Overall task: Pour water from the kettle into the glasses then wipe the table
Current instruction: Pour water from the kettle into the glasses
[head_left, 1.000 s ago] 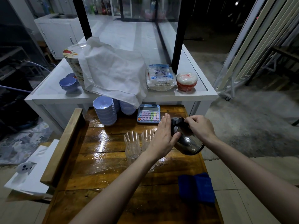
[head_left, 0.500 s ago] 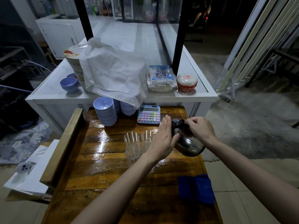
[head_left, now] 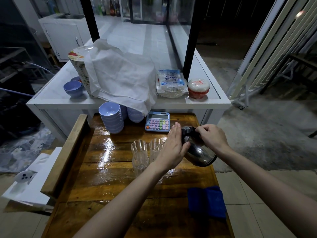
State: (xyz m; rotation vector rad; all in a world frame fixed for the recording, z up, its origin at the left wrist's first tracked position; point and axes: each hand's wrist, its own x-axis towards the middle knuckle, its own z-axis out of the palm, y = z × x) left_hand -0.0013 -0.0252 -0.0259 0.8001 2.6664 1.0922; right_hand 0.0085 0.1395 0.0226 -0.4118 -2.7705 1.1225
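Note:
A shiny steel kettle [head_left: 199, 153] with a black top is tilted leftward over the wooden table [head_left: 106, 177]. My right hand [head_left: 211, 137] grips its black handle. My left hand [head_left: 173, 147] lies flat against the kettle's lid and side, fingers straight and together. Clear ribbed glasses stand left of the kettle: one [head_left: 139, 150] in plain view, another [head_left: 155, 145] partly hidden behind my left hand. A further glass [head_left: 139, 164] stands in front of them. A folded blue cloth [head_left: 206, 201] lies at the table's near right edge.
The tabletop is wet and glossy. Stacks of blue bowls [head_left: 111, 117] and a pastel calculator [head_left: 157, 121] sit at its far end. Behind is a white counter [head_left: 51, 100] with plates [head_left: 80, 66] under a white cloth [head_left: 120, 74], packets and a red-and-white container [head_left: 198, 88].
Both hands and the kettle stay in nearly the same spot. The kettle's tilt toward the glasses looks much the same.

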